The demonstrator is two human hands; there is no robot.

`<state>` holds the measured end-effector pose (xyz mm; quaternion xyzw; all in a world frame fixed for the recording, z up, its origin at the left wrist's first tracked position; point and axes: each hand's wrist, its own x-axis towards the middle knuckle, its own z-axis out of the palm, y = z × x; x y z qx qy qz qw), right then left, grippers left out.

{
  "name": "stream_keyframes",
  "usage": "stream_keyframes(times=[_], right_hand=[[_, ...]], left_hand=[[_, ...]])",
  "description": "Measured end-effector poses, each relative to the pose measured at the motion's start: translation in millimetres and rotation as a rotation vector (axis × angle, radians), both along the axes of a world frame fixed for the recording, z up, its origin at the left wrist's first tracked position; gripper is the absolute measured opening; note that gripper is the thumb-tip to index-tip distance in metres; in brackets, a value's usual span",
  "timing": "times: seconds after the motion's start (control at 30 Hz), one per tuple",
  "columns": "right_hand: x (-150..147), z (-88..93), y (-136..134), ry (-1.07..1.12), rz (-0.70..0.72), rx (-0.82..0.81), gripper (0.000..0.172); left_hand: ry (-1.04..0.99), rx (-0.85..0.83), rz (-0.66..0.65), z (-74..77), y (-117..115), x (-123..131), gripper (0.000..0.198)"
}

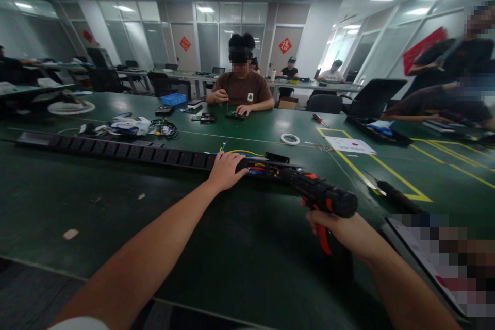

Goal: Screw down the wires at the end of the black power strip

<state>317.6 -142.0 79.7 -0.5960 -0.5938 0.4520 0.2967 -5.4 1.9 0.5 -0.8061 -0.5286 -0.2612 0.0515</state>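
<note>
A long black power strip (116,150) lies across the green table (116,216). Its right end is open, with red, blue and yellow wires (257,167) showing. My left hand (225,170) rests on that end, fingers curled over the casing. My right hand (342,231) grips a black and red electric screwdriver (320,193) by its handle. The tool points left, its tip at the open end of the strip beside the wires.
A knife-like tool (390,192) lies right of the screwdriver on yellow floor-tape lines. A white tape roll (290,138) and a paper sheet (350,145) lie farther back. A person (240,90) sits opposite over small circuit boards. Other people work at the far right.
</note>
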Motion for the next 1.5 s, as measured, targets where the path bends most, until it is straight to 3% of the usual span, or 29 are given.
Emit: stream_keyframes(times=[1.5], right_hand=[[-0.8, -3.6, 1.5, -0.030, 0.028, 0.024, 0.024]], left_hand=[[-0.013, -0.006, -0.005, 0.9, 0.0, -0.2, 0.050]])
